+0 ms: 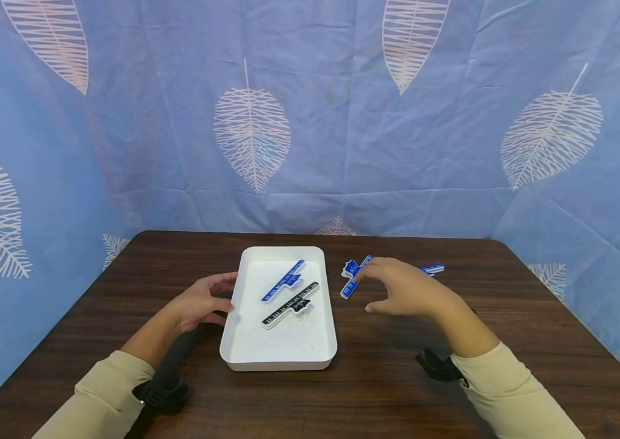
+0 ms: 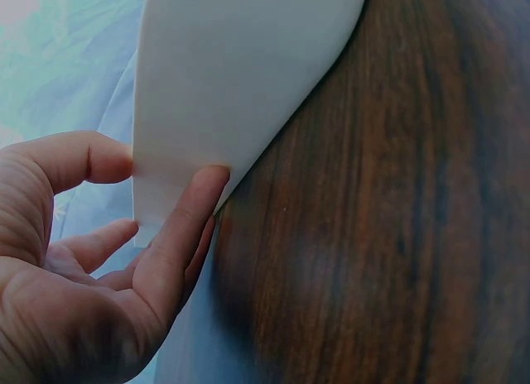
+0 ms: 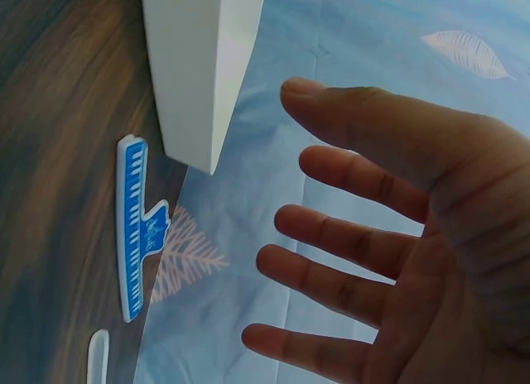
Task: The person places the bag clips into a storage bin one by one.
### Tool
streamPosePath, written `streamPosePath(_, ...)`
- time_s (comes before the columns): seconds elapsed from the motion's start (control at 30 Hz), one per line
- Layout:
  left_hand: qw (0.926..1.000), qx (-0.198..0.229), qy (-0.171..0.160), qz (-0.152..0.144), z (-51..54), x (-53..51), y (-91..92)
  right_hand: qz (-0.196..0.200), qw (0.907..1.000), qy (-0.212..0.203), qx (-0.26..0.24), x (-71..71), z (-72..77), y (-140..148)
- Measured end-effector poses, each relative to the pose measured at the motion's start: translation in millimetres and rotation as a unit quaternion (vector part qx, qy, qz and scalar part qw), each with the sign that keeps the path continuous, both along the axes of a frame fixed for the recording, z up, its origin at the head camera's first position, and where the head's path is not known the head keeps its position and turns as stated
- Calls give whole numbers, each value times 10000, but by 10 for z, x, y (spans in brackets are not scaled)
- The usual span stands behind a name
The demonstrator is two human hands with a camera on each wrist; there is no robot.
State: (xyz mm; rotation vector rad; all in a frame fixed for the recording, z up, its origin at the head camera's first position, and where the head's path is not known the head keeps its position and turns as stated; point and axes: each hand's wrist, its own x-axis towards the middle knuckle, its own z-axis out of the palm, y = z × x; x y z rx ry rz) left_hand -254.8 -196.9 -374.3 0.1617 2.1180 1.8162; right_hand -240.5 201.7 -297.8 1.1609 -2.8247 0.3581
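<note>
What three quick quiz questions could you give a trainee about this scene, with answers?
1. What lies in the white tray?
2. True or false: the right hand holds nothing.
3. Seen from the head view, which side of the tray does the left hand touch? A, left; B, right; C, far.

Key:
1. A blue clip and a black clip.
2. True; the right wrist view shows its fingers apart, with nothing in them.
3. A.

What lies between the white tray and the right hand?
In the head view, a blue piano-key clip lies between them on the wood-grain table.
</note>
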Motion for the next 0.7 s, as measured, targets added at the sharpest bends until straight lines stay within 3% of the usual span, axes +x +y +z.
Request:
streamPosePath(0.3, 10000, 4, 18, 12, -15, 7, -2, -417, 9991, -26, 9, 46, -32, 197)
streamPosePath(0.7, 10000, 98, -2, 0, -9, 1, -14, -645, 9979, -60, -1, 82, -76, 474)
